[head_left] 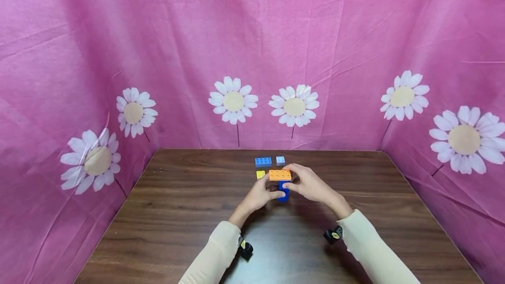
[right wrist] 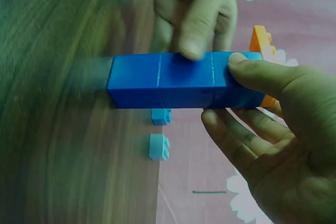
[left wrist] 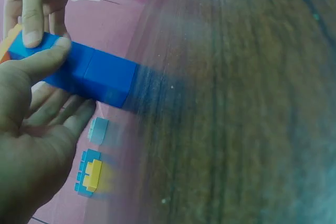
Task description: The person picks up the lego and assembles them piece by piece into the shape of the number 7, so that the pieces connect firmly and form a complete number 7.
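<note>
A stack of three blue bricks [right wrist: 137, 72] stands upright on the table, with a longer orange brick [head_left: 279, 175] across its top. My right hand [head_left: 311, 185] pinches the uppermost blue brick just under the orange one, thumb on the near face and fingers behind. Lower down, my left hand [head_left: 258, 195] holds the stack, its thumb against the middle brick in the right wrist view. Both hands partly cover the bricks in the head view. How firmly the orange brick sits cannot be seen.
Behind the stack lie a yellow brick [head_left: 260, 174], a long blue brick [head_left: 263, 161] and a small light blue brick [head_left: 280, 160]. The brown wooden table [head_left: 177, 214] ends at a pink curtain [head_left: 260, 47] with daisies, which also hangs along both sides.
</note>
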`<state>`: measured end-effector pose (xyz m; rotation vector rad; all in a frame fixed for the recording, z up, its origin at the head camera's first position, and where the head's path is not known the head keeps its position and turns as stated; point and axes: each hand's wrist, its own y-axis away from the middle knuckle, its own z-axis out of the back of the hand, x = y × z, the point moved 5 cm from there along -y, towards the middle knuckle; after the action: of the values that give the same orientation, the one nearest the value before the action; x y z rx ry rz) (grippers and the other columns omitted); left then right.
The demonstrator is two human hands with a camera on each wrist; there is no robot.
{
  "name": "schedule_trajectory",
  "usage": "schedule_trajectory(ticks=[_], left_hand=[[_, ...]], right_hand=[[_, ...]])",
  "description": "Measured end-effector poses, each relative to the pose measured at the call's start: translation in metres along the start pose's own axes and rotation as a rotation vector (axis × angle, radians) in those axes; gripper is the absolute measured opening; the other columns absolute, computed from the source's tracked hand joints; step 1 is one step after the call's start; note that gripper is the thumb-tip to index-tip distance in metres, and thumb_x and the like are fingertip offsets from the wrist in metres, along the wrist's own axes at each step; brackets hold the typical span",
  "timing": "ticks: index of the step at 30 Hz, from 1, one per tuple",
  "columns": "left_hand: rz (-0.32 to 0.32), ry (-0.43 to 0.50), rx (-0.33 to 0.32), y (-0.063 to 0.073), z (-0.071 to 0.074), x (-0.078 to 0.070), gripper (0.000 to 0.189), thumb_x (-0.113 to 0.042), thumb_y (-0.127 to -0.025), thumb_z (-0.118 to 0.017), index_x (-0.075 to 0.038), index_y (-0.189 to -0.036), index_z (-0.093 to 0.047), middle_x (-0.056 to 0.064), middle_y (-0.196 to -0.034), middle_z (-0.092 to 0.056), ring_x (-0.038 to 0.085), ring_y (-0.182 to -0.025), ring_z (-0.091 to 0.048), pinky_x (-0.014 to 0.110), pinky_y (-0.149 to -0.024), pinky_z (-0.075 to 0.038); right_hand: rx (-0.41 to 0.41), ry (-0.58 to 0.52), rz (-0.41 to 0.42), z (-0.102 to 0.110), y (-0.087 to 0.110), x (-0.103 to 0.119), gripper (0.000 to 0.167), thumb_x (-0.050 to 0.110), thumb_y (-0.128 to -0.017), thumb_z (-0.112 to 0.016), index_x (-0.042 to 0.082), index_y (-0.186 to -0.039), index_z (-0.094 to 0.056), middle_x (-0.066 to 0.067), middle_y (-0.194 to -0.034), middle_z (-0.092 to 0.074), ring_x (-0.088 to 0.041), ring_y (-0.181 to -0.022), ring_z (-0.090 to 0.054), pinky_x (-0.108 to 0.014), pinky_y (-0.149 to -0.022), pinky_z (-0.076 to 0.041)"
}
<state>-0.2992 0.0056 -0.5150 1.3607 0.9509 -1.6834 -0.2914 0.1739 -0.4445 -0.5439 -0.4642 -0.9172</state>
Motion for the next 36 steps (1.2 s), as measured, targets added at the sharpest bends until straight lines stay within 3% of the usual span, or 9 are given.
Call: schedule_trajectory(ticks=[6, 12, 18, 26, 32, 36], left_hand=[[-0.021, -0.03, 0.03, 0.006, 0.007, 0.003, 0.035, 0.002, -0.099, -0.07, 0.005, -0.132, -0.061, 0.027, -0.133, -0.07, 0.041, -0.125, -0.069, 0.037, -0.101, -0.061], [-0.033, -0.055, 0.033, 0.013, 0.02, 0.001, 0.024, 0.0, -0.102, -0.066, 0.005, -0.125, -0.067, 0.026, -0.123, -0.074, 0.041, -0.115, -0.074, 0.029, -0.093, -0.062], [0.013, -0.006, 0.052, 0.019, 0.027, 0.006, 0.026, 0.004, -0.104, -0.06, 0.015, -0.127, -0.063, 0.032, -0.119, -0.073, 0.044, -0.111, -0.074, 0.038, -0.096, -0.063], [0.023, 0.027, 0.062, 0.024, 0.032, 0.011, 0.024, 0.006, -0.105, -0.058, 0.018, -0.125, -0.062, 0.035, -0.116, -0.072, 0.043, -0.107, -0.075, 0.042, -0.095, -0.064], [0.032, 0.024, 0.063, 0.026, 0.033, 0.01, 0.024, 0.005, -0.105, -0.057, 0.017, -0.126, -0.062, 0.035, -0.116, -0.071, 0.044, -0.107, -0.075, 0.041, -0.094, -0.064], [0.027, 0.018, 0.063, 0.027, 0.037, 0.008, 0.025, 0.004, -0.106, -0.058, 0.018, -0.126, -0.061, 0.036, -0.117, -0.071, 0.045, -0.107, -0.075, 0.041, -0.094, -0.064]], right_hand=[[-0.007, -0.024, -0.046, 0.014, 0.01, -0.011, 0.043, 0.014, -0.096, -0.081, 0.002, -0.134, -0.064, -0.012, -0.122, -0.073, -0.02, -0.099, -0.07, -0.031, -0.081, -0.062], [-0.04, -0.006, -0.081, 0.031, 0.022, -0.027, 0.045, 0.01, -0.094, -0.082, 0.0, -0.134, -0.065, -0.012, -0.117, -0.073, -0.02, -0.097, -0.069, -0.033, -0.083, -0.061], [-0.063, 0.017, -0.108, 0.041, 0.032, -0.041, 0.049, 0.007, -0.093, -0.082, 0.0, -0.138, -0.064, -0.013, -0.119, -0.073, -0.021, -0.098, -0.067, -0.031, -0.083, -0.06], [-0.079, 0.023, -0.119, 0.041, 0.034, -0.047, 0.05, 0.008, -0.092, -0.082, 0.0, -0.138, -0.064, -0.013, -0.118, -0.073, -0.021, -0.097, -0.067, -0.028, -0.081, -0.059], [-0.082, 0.044, -0.109, 0.045, 0.036, -0.038, 0.058, 0.009, -0.092, -0.083, 0.003, -0.145, -0.059, -0.016, -0.132, -0.068, -0.028, -0.105, -0.069, -0.04, -0.088, -0.062], [-0.151, 0.084, -0.043, 0.056, 0.037, -0.023, 0.057, 0.005, -0.092, -0.082, 0.002, -0.144, -0.06, -0.017, -0.138, -0.064, -0.034, -0.117, -0.066, -0.053, -0.097, -0.059]])
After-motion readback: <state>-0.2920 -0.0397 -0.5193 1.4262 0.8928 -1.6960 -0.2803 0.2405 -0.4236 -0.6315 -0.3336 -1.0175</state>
